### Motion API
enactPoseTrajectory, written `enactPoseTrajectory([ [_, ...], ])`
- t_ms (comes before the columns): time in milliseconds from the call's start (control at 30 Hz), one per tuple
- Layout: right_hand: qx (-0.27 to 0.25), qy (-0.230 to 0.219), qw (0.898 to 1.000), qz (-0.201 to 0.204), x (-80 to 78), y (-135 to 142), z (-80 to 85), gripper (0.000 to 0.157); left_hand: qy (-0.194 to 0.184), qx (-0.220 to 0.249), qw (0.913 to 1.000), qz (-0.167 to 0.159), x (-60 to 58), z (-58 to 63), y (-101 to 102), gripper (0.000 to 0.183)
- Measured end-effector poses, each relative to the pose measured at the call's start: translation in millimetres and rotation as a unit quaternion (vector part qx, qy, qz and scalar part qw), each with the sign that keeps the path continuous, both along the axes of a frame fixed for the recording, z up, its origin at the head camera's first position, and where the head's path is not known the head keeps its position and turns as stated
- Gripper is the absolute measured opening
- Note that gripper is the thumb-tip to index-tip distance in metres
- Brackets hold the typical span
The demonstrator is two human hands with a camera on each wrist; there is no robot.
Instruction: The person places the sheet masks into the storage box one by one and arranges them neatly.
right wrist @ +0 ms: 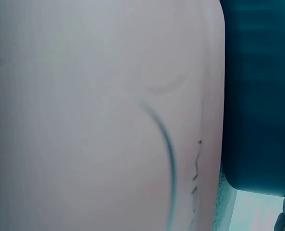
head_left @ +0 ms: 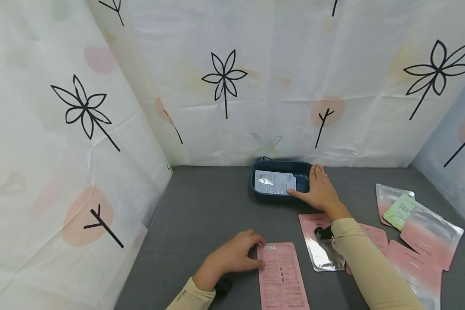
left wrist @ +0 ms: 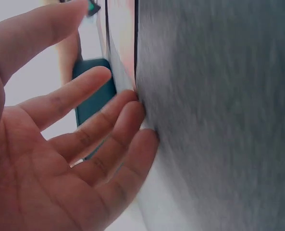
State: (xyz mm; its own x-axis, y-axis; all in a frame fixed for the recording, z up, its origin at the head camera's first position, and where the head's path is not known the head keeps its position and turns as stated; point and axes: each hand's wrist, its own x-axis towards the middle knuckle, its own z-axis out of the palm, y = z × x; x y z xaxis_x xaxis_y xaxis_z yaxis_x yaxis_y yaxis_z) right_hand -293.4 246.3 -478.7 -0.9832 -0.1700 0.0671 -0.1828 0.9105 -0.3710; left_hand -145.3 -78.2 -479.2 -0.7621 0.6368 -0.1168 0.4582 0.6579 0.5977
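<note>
A dark blue basket [head_left: 283,197] stands near the back curtain, with a pale silvery packet [head_left: 273,183] lying in its left part. My right hand [head_left: 320,189] is at the basket's right end, its fingers along the end wall and its thumb reaching over the front rim near the packet. In the right wrist view, the basket wall [right wrist: 260,106] fills the right side. Nearer the front lies a pink printed pouch [head_left: 283,275]. My left hand [head_left: 238,254] touches its upper left edge. The left wrist view shows the left fingers [left wrist: 125,115] loosely bent, thumb apart.
Right of the pouch, a pink and silver pouch [head_left: 321,254] lies partly under the right forearm. Farther right are several overlapping pouches, including a green packet [head_left: 401,211] and a pink one [head_left: 414,267]. Patterned curtains [head_left: 271,129] bound the grey table [head_left: 201,202] at the back and sides.
</note>
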Motion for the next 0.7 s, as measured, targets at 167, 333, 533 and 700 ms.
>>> enactPoseTrajectory([
  [167, 0.002, -0.002, 1.000, 0.000, 0.4, -0.4, 0.4, 0.135, 0.014, -0.026, 0.9996, -0.003, 9.3, 3.0, 5.2, 0.054],
  [333, 0.003, -0.007, 1.000, 0.000, -0.1, -0.1, -0.9, 0.135, 0.018, -0.038, 0.9991, 0.002, 12.5, 1.6, 9.0, 0.055],
  [533, -0.002, -0.003, 1.000, -0.001, 0.0, -0.1, -0.8, 0.136, 0.024, -0.041, 0.9987, 0.018, 14.7, -0.4, 14.1, 0.061],
  [700, -0.001, -0.004, 1.000, -0.001, -0.6, 1.0, -1.8, 0.135, 0.026, -0.038, 0.9986, 0.024, 16.0, -1.0, 18.8, 0.073],
])
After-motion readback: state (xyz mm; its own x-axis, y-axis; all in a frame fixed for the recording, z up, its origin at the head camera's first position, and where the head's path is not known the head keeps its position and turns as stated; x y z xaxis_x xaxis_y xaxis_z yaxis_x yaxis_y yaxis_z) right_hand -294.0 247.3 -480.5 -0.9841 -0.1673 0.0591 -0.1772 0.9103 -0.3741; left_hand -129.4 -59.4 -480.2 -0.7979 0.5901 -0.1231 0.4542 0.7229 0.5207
